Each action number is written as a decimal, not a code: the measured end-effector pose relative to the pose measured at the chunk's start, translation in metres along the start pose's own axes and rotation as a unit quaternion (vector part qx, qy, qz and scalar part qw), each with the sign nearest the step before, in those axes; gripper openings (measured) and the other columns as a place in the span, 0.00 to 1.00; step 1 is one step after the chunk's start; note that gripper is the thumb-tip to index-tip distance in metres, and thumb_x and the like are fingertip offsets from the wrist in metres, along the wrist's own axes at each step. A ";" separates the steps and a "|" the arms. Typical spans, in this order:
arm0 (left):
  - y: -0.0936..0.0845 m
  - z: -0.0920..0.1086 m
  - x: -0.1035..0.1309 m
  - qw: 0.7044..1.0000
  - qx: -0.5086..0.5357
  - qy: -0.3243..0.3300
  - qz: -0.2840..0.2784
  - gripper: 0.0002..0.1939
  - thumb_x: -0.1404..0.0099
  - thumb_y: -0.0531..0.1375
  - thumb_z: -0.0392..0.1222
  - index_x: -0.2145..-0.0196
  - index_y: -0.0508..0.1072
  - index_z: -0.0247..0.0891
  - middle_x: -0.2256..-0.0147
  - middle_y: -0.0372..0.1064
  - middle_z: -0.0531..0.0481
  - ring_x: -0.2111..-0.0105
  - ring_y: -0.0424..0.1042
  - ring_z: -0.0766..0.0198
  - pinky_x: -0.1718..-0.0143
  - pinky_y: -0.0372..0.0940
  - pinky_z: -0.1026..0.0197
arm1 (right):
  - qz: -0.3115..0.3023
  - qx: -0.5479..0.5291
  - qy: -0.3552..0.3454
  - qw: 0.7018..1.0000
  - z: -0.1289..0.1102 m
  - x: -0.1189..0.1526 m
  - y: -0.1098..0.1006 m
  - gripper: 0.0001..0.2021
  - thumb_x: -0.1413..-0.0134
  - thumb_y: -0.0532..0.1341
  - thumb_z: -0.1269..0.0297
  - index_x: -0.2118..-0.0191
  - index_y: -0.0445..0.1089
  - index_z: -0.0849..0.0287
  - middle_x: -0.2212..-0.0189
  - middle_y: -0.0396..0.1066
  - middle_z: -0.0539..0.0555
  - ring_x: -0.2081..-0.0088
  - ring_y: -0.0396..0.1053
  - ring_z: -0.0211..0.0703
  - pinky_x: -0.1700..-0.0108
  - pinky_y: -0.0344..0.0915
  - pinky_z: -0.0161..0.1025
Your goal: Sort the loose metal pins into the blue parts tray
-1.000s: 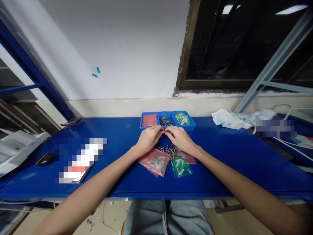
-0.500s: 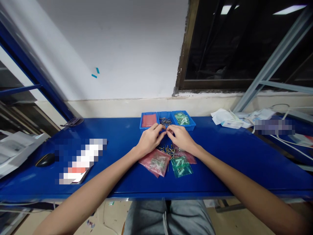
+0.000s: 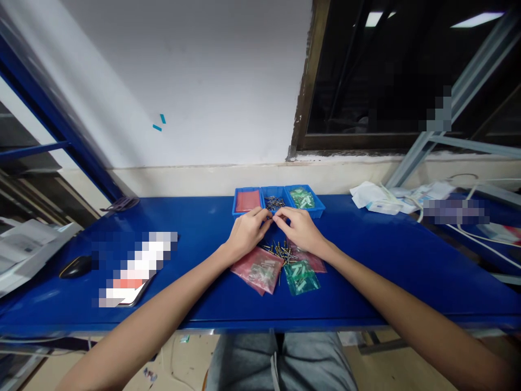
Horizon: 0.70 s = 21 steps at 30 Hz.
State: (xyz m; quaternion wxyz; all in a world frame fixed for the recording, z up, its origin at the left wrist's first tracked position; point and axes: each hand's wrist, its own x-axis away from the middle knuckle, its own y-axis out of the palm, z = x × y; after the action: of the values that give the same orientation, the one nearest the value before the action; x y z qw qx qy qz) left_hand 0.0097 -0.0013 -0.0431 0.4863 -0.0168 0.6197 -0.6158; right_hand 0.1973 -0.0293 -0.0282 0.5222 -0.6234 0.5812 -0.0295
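My left hand (image 3: 249, 230) and my right hand (image 3: 300, 228) meet fingertip to fingertip just in front of the blue bins. Both are pinched closed; whatever lies between the fingers is too small to make out. Behind them, the middle bin holds a heap of metal screws (image 3: 275, 203). The left bin has flat pink bags (image 3: 247, 201), and the right one has green packets (image 3: 302, 197) with white pieces. Nearer me lie loose screws (image 3: 282, 251), pink bags with parts inside (image 3: 260, 269), and a green bag (image 3: 302, 277). Another pink bag (image 3: 315, 262) sits partly beneath my right wrist.
On the blue table (image 3: 195, 217), a black mouse (image 3: 76, 266) and a blurred-out flat object (image 3: 140, 271) lie to the left. White papers (image 3: 32, 250) are at the far left edge. Crumpled white packaging (image 3: 376, 198) and cables (image 3: 468, 231) are at the right.
My fingertips have drawn closer together, with the right ones shifting slightly left. The bags and loose screws stay where they were.
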 end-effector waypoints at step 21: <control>0.000 -0.003 -0.004 0.993 0.118 0.007 0.022 0.04 0.31 0.61 0.40 0.62 0.74 0.38 0.65 0.76 0.50 0.65 0.74 0.61 0.61 0.66 0.58 | 0.009 -0.097 0.074 0.992 0.007 -0.002 0.005 0.05 0.43 0.59 0.73 0.67 0.71 0.58 0.70 0.76 0.50 0.68 0.73 0.39 0.64 0.66 0.36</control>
State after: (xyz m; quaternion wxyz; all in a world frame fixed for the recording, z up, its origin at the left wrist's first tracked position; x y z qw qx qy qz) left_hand 0.0105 0.0032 -0.0413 0.4937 0.0585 0.5466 -0.6738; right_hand 0.1973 -0.0219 -0.0337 0.4145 -0.6623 0.6239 -0.0146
